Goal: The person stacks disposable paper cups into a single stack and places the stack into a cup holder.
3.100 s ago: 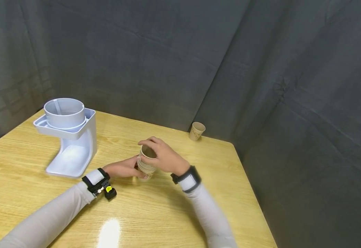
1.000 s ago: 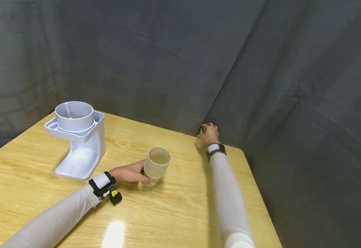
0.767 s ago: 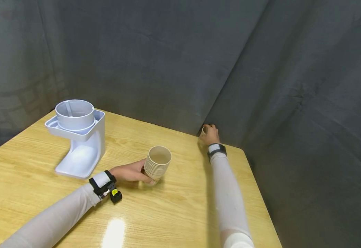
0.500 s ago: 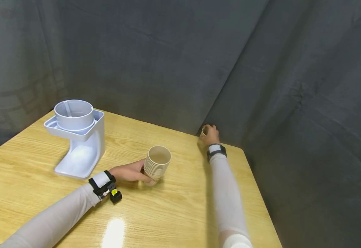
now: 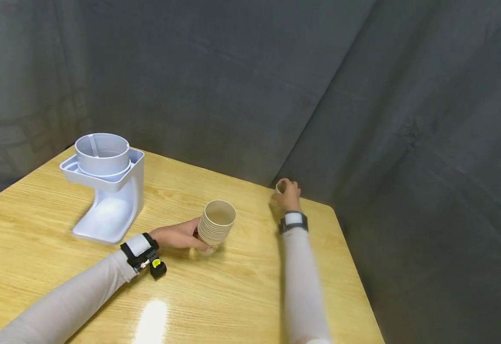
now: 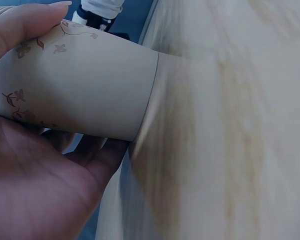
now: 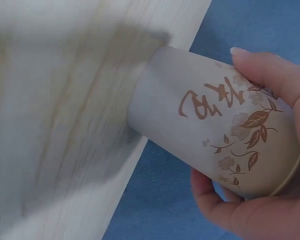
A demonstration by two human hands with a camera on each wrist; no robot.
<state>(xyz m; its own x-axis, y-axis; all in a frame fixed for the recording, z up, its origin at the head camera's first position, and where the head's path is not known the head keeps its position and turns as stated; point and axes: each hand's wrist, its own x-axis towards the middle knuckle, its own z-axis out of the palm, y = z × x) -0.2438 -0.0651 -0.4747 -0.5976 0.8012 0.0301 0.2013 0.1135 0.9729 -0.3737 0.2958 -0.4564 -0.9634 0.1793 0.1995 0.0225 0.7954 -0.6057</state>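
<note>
A stack of beige paper cups (image 5: 217,222) stands mid-table in the head view, mouths up. My left hand (image 5: 179,235) holds it low, thumb on the near side and fingers round the back. The left wrist view shows the floral print of the stack's lowest cup (image 6: 90,82) between thumb and fingers. Farther off, close to the back edge, my right hand (image 5: 290,193) grips a single paper cup (image 5: 279,188), mostly covered by that hand. In the right wrist view this cup (image 7: 210,120) has brown leaves and lettering, and its base is right at the tabletop.
A pale plastic stand (image 5: 108,210) with a round open bowl (image 5: 103,160) on top is at the left of the wooden table (image 5: 216,296). Dark curtains (image 5: 216,86) hang close behind the table and along its right side.
My right hand has left the stack, reached to the single cup at the back and gripped it. Since half a second ago it has come slightly nearer with the cup. The left hand keeps its hold.
</note>
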